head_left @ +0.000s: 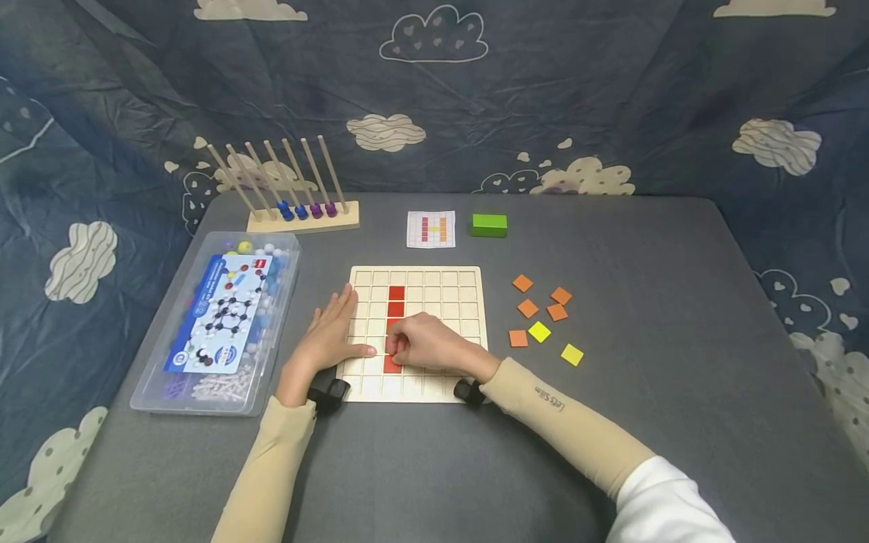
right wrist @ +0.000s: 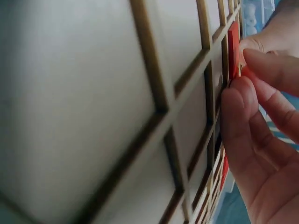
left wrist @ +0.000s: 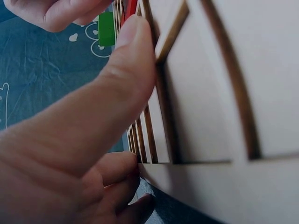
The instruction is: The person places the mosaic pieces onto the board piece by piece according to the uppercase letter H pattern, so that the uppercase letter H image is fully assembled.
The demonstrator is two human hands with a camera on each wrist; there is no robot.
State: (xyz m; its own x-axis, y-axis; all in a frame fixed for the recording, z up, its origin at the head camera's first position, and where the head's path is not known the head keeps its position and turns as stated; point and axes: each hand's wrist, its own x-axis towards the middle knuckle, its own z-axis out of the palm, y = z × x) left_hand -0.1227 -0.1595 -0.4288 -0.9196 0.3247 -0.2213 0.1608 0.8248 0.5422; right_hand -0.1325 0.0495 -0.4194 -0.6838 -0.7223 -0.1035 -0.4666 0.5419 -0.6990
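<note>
A wooden grid board (head_left: 451, 280) lies flat on the table, with a column of red square tiles (head_left: 397, 292) set in its cells. Along the board's left edge rests my left hand (head_left: 327, 341), fingers straight and thumb lying across the grid. My right hand (head_left: 434, 343) bends over the red column and hides one of its cells. Seen from the right wrist, its thumb and index finger pinch a small red tile (right wrist: 246, 71), mostly covered by the fingertips. Just beside them a red tile (right wrist: 232, 51) sits on the grid.
Right of the board lie several orange tiles (head_left: 518, 338) and two yellow tiles (head_left: 572, 354). Behind it are a pattern card (head_left: 414, 230) and a green block (head_left: 489, 225). At left stand a peg rack (head_left: 346, 219) with beads and a clear plastic case (head_left: 274, 377).
</note>
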